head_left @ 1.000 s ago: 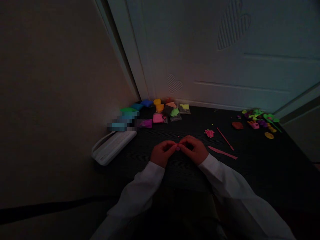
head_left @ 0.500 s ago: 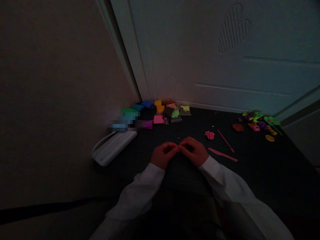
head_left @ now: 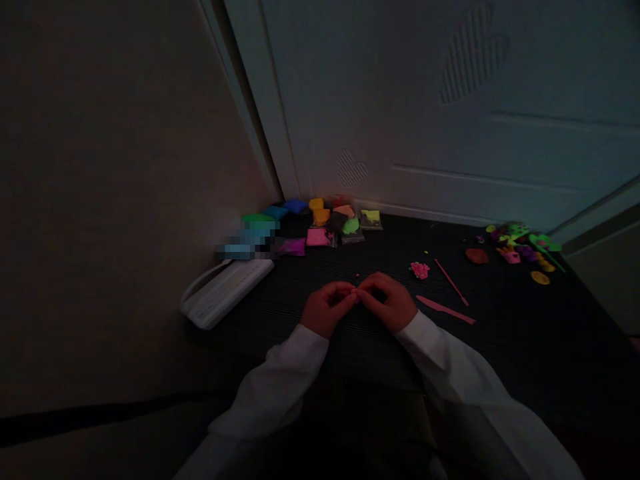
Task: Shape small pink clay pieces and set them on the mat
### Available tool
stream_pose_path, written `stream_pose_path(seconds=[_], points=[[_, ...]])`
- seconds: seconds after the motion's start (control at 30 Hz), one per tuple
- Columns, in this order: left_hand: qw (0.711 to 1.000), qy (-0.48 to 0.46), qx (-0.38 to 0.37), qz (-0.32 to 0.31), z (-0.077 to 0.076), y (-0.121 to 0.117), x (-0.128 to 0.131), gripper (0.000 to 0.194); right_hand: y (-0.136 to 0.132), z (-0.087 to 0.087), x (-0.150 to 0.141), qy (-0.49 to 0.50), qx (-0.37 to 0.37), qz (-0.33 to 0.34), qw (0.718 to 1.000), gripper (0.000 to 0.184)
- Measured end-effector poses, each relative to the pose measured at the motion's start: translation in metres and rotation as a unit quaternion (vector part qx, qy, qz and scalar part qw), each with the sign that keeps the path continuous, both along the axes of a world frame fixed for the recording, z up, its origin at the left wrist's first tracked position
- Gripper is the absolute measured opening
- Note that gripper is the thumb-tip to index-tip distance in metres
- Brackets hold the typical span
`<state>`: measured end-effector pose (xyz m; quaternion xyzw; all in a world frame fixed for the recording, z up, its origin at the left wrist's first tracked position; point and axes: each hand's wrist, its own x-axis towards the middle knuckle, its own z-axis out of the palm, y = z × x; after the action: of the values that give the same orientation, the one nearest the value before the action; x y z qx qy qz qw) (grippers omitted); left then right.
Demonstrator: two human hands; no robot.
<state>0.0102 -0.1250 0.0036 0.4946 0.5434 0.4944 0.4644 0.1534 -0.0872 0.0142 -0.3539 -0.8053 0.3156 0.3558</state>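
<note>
Over the dark table, my left hand (head_left: 325, 310) and my right hand (head_left: 389, 302) meet fingertip to fingertip. Both are closed in a pinch on a small bit of pink clay (head_left: 355, 292), mostly hidden by the fingers. Just beyond them lies a tiny pink crumb (head_left: 357, 275). Right of my right hand sits a pink clay flower cluster (head_left: 419, 270) with green bits at its edge. Near it are a thin pink modelling stick (head_left: 451, 283) and a pink plastic knife (head_left: 445, 309), both lying flat.
Several bags of coloured clay (head_left: 317, 237) lie along the back left. A white power strip (head_left: 227, 293) rests at the table's left edge. At the right are a reddish-brown lump (head_left: 477, 256), a yellow disc (head_left: 540, 277) and several colourful clay pieces (head_left: 525, 248). A white door (head_left: 400, 100) stands behind.
My hands stay together in nearly the same spot, with only slight finger movement around the pink clay. The view has shifted slightly; the things on the table look unmoved.
</note>
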Motion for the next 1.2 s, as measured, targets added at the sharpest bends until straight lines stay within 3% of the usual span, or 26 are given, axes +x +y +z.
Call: stream_pose_path(seconds=[0.77,1.03,1.2], points=[[0.991,0.129,0.032,-0.022,0.0004,-0.0004,-0.0012,0.023,0.0010,0.0015,-0.0002,-0.021,0.002,0.009,1.000,0.009],[0.992,0.124,0.028,-0.023,-0.0041,0.0000,-0.0022,0.023,-0.0003,0.0006,-0.0012,-0.022,-0.004,-0.002,1.000,0.009],[0.998,0.068,0.017,-0.009,-0.0056,0.0008,-0.0008,0.024,0.0019,0.0000,-0.0009,-0.017,-0.001,-0.018,1.000,0.011]])
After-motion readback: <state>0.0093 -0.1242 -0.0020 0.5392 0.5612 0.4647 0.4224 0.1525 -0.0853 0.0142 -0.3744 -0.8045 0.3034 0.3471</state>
